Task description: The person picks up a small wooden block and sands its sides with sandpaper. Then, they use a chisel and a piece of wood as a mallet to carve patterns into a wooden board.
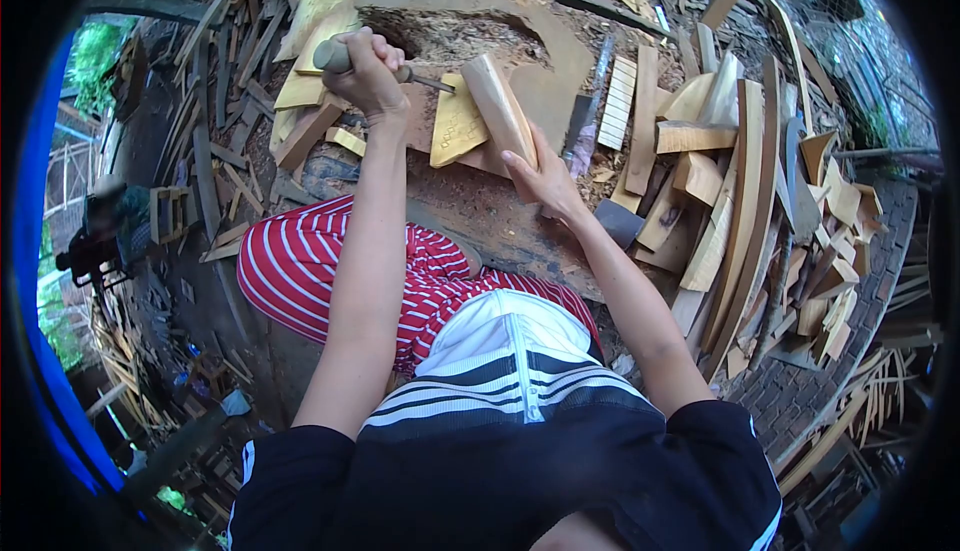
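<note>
My left hand (368,73) is closed around the thick, rounded handle of a chisel (425,81), its thin metal shaft pointing right. The shaft's tip overlaps the upper part of a flat yellow wooden piece (458,131) with small marks on its face. Fingers of my right hand (543,173) wrap the lower end of a long pale block of wood (497,106), which slants up to the left beside the yellow piece. Both lie over a worn wooden work block (550,76) with a rough, crumbling hollow in its top.
More yellow boards (325,26) lean at the back left. A slatted light strip (617,101) and a dark flat piece (618,221) lie right of my right hand. Stacked offcuts and long battens (745,221) crowd the right side. Wood scraps cover the ground around.
</note>
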`<state>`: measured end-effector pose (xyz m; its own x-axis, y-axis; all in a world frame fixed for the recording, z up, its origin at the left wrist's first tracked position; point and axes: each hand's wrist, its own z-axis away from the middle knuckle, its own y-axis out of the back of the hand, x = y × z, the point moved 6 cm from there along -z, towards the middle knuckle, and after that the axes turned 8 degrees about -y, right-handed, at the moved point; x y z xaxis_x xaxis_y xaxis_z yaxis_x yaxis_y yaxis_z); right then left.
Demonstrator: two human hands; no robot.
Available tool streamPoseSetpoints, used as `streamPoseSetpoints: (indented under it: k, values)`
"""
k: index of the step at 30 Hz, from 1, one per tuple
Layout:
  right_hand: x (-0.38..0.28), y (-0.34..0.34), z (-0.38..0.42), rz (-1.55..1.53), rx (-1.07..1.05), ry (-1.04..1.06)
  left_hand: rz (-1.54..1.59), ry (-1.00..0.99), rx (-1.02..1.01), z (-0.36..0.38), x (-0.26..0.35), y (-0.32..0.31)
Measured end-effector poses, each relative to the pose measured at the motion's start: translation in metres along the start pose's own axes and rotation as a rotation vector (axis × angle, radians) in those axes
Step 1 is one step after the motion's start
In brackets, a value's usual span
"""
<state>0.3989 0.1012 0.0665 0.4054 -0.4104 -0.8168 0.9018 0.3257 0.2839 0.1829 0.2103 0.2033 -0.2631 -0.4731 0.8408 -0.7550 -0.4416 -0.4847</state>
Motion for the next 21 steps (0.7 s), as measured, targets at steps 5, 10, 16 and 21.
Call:
streamPoseSetpoints:
  k: [5,10,16,21]
  values:
    - [0.046,0.011,0.011,-0.688,-0.001,-0.195,-0.004,0.017,-0.037,0.029,0.017,-0.012]
    - [0.131,0.030,0.029,-0.816,0.289,-0.304,-0.041,0.308,-0.289,0.085,-0.006,-0.028]
    - [0.167,0.059,0.080,-0.346,0.414,-0.375,-0.289,0.456,-0.452,0.158,-0.049,-0.036]
    - [0.198,0.100,0.128,-0.146,0.634,-0.435,-0.767,-0.216,-0.665,0.178,-0.069,-0.048]
